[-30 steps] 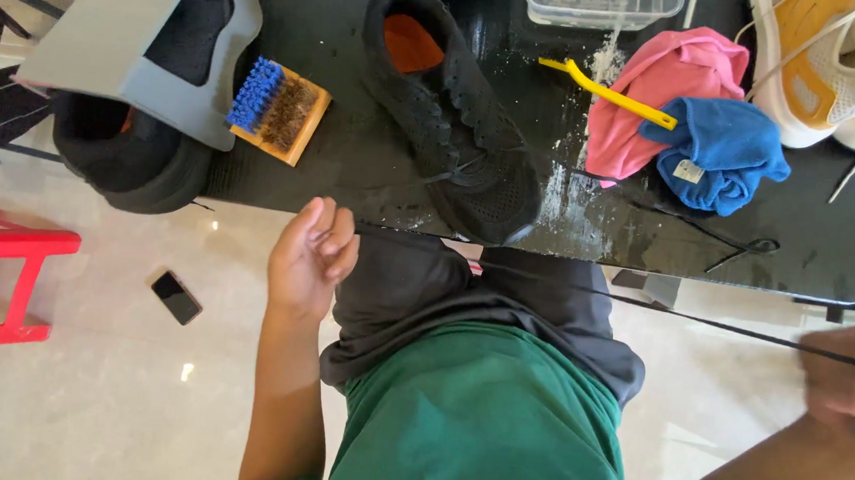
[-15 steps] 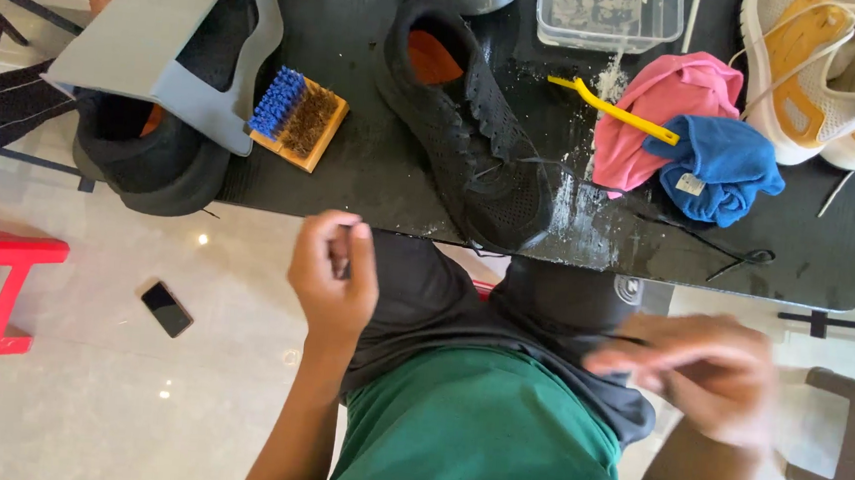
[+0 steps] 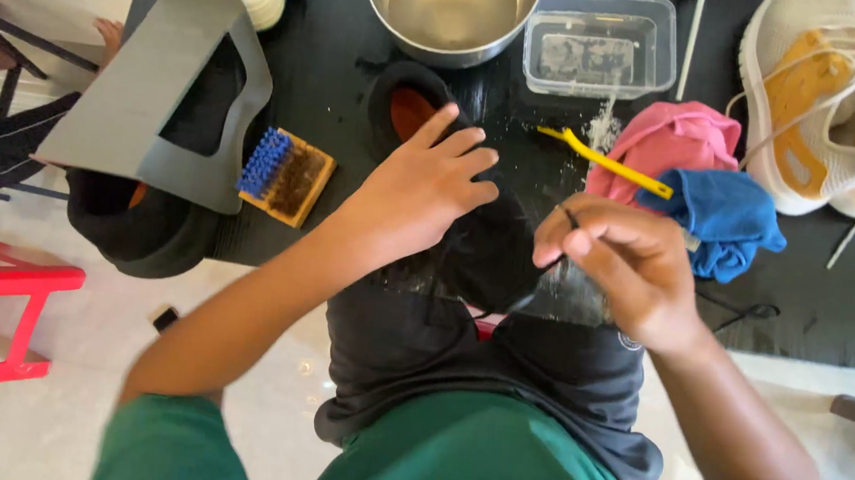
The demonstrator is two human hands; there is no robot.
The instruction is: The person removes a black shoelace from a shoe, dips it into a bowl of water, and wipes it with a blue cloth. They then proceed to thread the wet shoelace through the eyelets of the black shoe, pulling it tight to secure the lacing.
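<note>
From the head view, my left hand (image 3: 421, 194) lay spread and flat on the matte black shoe (image 3: 469, 223) at centre of the dark table (image 3: 341, 44). At three o'clock, my right hand (image 3: 626, 269) pinched its thin black lace (image 3: 567, 218).

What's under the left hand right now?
The left hand rests flat on a black shoe with an orange lining showing at its opening. The shoe's middle is covered by the hand, so its eyelets cannot be seen.
</note>
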